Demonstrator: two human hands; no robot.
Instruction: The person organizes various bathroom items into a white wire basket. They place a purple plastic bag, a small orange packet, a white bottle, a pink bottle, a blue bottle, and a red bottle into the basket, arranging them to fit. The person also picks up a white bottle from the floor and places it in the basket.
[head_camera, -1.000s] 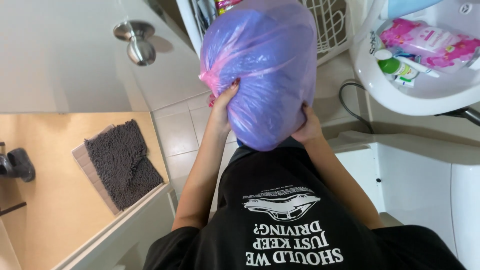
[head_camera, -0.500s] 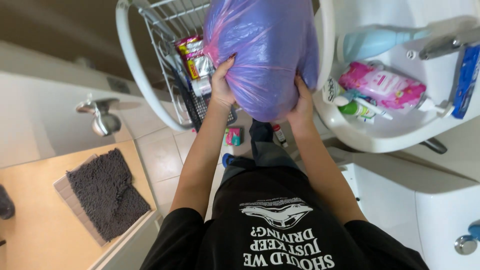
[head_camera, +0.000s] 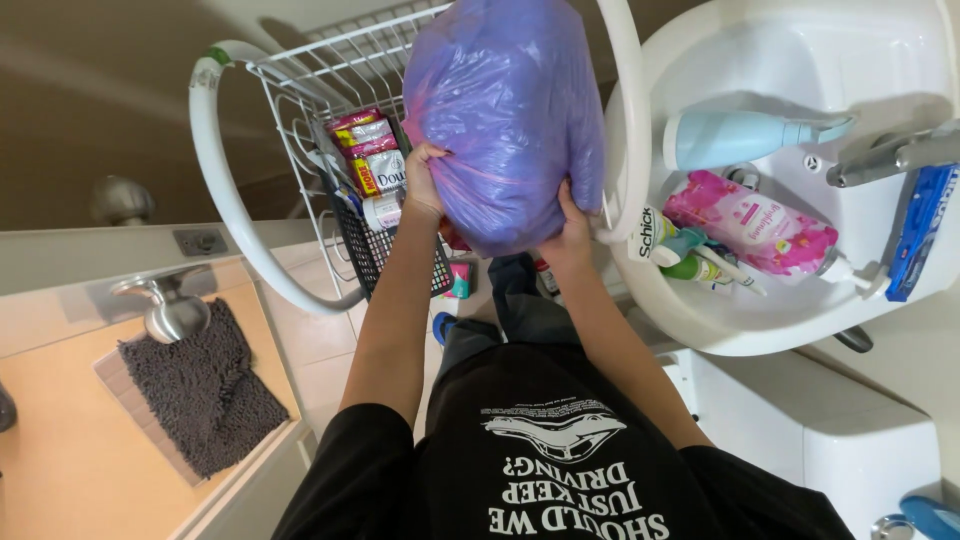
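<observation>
A full purple plastic bag (head_camera: 510, 110) is held up in front of me between both hands. My left hand (head_camera: 425, 185) grips its lower left side. My right hand (head_camera: 570, 225) presses against its lower right side. The bag hangs over a white wire basket rack (head_camera: 300, 90) with a white tube frame, which holds several small packets (head_camera: 372, 155). It also overlaps the left rim of a white sink (head_camera: 700, 310).
The sink holds a light blue bottle (head_camera: 735, 135), a pink packet (head_camera: 750, 225), a blue tube (head_camera: 918, 235) and small toiletries, with a metal faucet (head_camera: 890, 155) above. A door handle (head_camera: 165, 305) and a grey mat (head_camera: 200, 395) lie to the left. A white fixture (head_camera: 800, 420) stands at lower right.
Both hands carried the bag forward, from over the tiled floor to over the wire rack beside the sink. The grip on the bag stayed the same.
</observation>
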